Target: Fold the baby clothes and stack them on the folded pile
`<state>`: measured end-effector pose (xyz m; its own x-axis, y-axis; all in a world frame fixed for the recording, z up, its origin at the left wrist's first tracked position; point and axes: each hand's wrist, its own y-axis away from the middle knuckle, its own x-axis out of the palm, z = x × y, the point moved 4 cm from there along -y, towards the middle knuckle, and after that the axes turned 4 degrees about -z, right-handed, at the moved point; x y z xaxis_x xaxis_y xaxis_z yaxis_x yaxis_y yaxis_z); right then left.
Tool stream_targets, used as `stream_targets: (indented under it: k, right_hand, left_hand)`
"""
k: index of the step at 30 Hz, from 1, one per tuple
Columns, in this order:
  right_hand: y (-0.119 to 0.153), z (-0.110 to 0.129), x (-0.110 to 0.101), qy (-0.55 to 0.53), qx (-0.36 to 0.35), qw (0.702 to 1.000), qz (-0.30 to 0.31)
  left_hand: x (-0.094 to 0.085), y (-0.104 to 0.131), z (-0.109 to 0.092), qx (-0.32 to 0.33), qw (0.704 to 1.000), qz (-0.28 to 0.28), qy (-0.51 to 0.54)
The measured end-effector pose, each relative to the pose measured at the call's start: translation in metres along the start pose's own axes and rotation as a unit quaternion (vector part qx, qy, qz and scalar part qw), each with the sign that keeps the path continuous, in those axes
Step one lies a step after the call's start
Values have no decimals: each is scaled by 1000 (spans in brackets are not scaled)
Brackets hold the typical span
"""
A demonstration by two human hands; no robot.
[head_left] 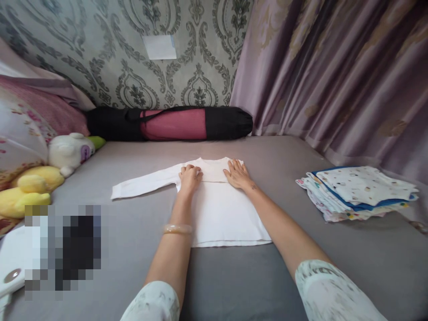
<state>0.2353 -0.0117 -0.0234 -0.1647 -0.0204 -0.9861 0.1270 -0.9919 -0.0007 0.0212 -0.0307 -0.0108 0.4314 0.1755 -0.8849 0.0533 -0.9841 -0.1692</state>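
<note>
A small white long-sleeved shirt [227,211] lies spread on the grey bed sheet, its neckline away from me. One sleeve [143,183] stretches out to the left, while the other is folded across the chest. My left hand [190,176], with a pale bangle on its wrist, has its fingers curled onto the cloth at the left shoulder and the end of the folded sleeve. Flat on the right shoulder rests my right hand [238,174], its fingers extended over the fold. The fingertips of my left hand are partly hidden.
A stack of folded clothes [361,191] sits at the right. Along the patterned wall lies a long black and pink bag [172,124]. Plush toys [68,151] and a pillow [20,129] are at the left, near a white device [20,258] and a blurred patch. Purple curtains [317,67] hang at right.
</note>
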Motion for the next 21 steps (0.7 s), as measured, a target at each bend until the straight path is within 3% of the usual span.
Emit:
stream_targets:
  k: [4,8,12,21]
  right_hand:
    - [-1,3,-4,0,10,1000,29]
    - [-5,16,-10,11,-13,1000,-22]
    - [-13,26,-2,2,-33,999,-31]
    - [-18,22,7,-7,-24,1000,-12]
  left_hand:
    - [-2,0,-2,-3,1000,1,-5]
    - [-7,0,-3,-15,1000,-12,-9]
    - [-10,-1,-2,-15,1000,-11,-3]
    - [-9,-3,4,-24,1000,0,0]
